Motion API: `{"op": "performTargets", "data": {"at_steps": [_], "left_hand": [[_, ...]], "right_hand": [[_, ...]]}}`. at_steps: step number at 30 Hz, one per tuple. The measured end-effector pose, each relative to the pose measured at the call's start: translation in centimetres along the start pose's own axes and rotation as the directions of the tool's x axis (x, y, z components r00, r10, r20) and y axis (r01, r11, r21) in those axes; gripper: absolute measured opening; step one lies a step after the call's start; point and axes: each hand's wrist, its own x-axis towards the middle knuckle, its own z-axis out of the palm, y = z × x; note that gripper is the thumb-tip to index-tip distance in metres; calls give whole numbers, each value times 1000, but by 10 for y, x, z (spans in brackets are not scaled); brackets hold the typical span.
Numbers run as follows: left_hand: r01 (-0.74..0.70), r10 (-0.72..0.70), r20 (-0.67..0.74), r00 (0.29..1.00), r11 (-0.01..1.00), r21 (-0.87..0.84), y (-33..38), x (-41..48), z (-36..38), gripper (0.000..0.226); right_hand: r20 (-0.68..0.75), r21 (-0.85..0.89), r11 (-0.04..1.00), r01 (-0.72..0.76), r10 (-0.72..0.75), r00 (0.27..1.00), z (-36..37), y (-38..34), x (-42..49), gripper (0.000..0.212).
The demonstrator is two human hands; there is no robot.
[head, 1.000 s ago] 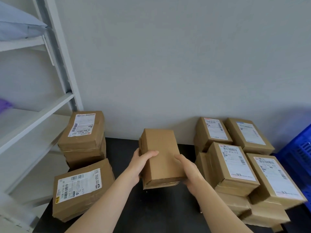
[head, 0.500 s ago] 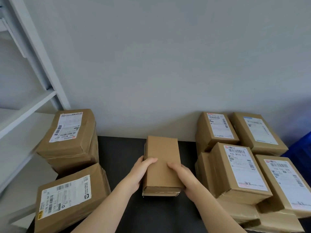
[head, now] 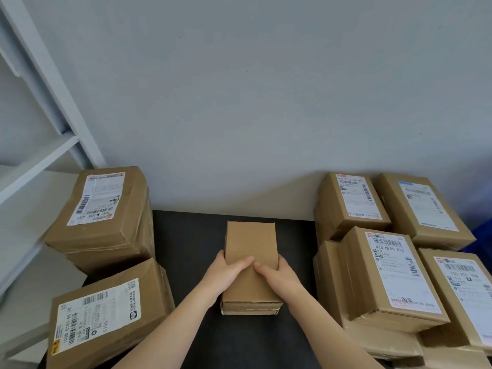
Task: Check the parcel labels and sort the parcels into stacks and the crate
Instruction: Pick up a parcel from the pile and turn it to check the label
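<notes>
Parcels of brown cardboard are set out on a black tabletop (head: 186, 246) against a pale wall (head: 239, 102). A plain parcel (head: 250, 243), with no label on its upper face, is seen lying lengthwise on the tabletop at the centre, well apart from the groups on either side. It is gripped at its near end by both hands. The left hand (head: 226, 272) is wrapped over the left edge and the right hand (head: 279, 275) over the right edge, with the fingers held together across the top face so that the fingertips nearly meet in the middle.

At the left, a labelled stack (head: 106, 214) is placed near the wall, and a single labelled parcel (head: 106, 318) is laid in front of it. At the right, four label-up parcels are piled on others: two at the back (head: 351, 203) (head: 423, 209) and two in front, one marked 436 QF06 012 (head: 388, 275) and one cut by the frame edge (head: 466, 294). White shelving (head: 40, 161) is seen at the far left. A blue sliver (head: 480, 230) is visible at the right edge, too little of it to be identified.
</notes>
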Motion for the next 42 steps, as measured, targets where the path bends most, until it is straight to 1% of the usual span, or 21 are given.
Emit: {"op": "performTargets", "data": {"at_steps": [4,6,9,12,16,23,30,36,42], "left_hand": [[-33,43,-74,996,990,135,3,6,-3,86],[-47,61,-79,995,985,167,5,7,-3,85],[-31,40,-69,997,991,128,7,10,-4,81],[-5,8,-55,998,999,52,8,14,-6,77],[16,-17,-41,999,1000,-22,9,15,-4,68],[46,-47,-50,998,998,-31,11,18,-4,66],[50,-51,-44,998,998,-30,11,18,-4,70],[40,-43,-45,998,998,-57,9,14,-6,76],[44,-47,-45,998,997,-64,9,16,-5,77]], "right_hand": [[-2,0,1000,-11,11,1000,2,-2,5,76],[-13,0,1000,-12,12,1000,3,-3,7,78],[-11,9,1000,-18,18,1000,4,-2,9,79],[3,25,999,-33,33,999,2,-2,11,80],[1,37,999,-31,31,1000,3,-1,12,77],[-13,12,999,-44,44,999,4,-3,15,73],[-2,4,998,-56,56,998,2,-9,14,65],[-6,3,999,-42,42,999,2,-9,10,65],[-3,-7,999,-47,47,999,3,-9,11,68]]}}
